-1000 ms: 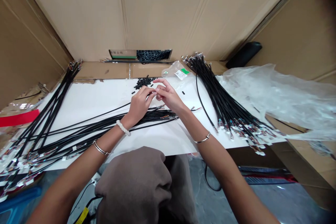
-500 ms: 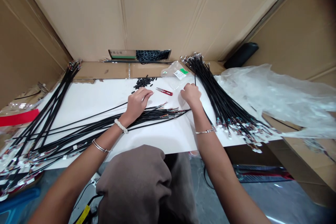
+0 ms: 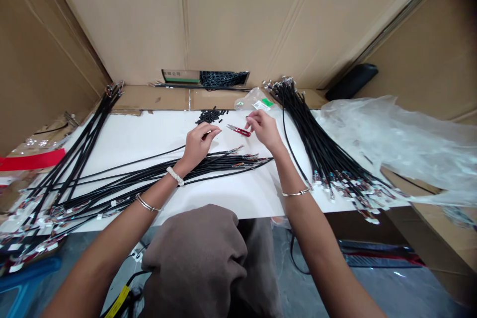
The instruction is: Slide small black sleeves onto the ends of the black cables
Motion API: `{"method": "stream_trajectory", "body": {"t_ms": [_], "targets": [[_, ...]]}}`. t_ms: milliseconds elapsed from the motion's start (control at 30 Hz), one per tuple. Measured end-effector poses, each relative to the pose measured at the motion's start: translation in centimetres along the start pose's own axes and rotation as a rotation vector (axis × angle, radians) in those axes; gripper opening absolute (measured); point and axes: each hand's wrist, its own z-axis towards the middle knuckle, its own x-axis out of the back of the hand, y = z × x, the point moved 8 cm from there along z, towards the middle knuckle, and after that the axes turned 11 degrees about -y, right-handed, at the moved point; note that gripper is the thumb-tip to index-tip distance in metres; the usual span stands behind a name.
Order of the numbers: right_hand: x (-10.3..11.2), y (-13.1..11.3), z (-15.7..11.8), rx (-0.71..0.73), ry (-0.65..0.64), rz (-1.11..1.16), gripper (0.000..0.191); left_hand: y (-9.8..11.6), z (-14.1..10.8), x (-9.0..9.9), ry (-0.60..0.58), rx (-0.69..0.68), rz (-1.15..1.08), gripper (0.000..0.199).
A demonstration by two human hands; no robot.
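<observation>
Clear plastic bag (image 3: 255, 102) behind the right hand (image 3: 265, 130), fingers (image 3: 250, 121) pinched beside red snips (image 3: 239, 130); left hand (image 3: 198, 143), fingers (image 3: 211, 132) curled together.

Dark characters are showing on the green-striped card (image 3: 181, 75), too small to read, and the white label (image 3: 261, 105) on the plastic bag (image 3: 246, 102) is staying illegible too.

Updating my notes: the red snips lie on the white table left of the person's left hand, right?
No: the snips lie on the white table, but to the right of the left hand, between it and the right hand, as the head view shows.
</observation>
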Motion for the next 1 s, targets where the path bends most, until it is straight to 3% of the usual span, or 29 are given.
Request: {"method": "stream_trajectory", "body": {"t_ms": [100, 233, 1000], "targets": [[-3.4, -3.6, -0.7, 0.196, -0.229, 0.276, 0.025, -0.4, 0.0, 0.3, 0.030, 0.034, -0.039, 0.024], [-5.4, -5.6, -1.6, 0.225, -0.313, 0.419, 0.027, -0.9, 0.0, 0.4, 0.041, 0.085, -0.082, 0.022], [-5.8, -5.8, -1.8, 0.243, -0.305, 0.521, 0.030, -0.1, -0.1, 0.1, 0.039, 0.012, -0.102, 0.021]]}}
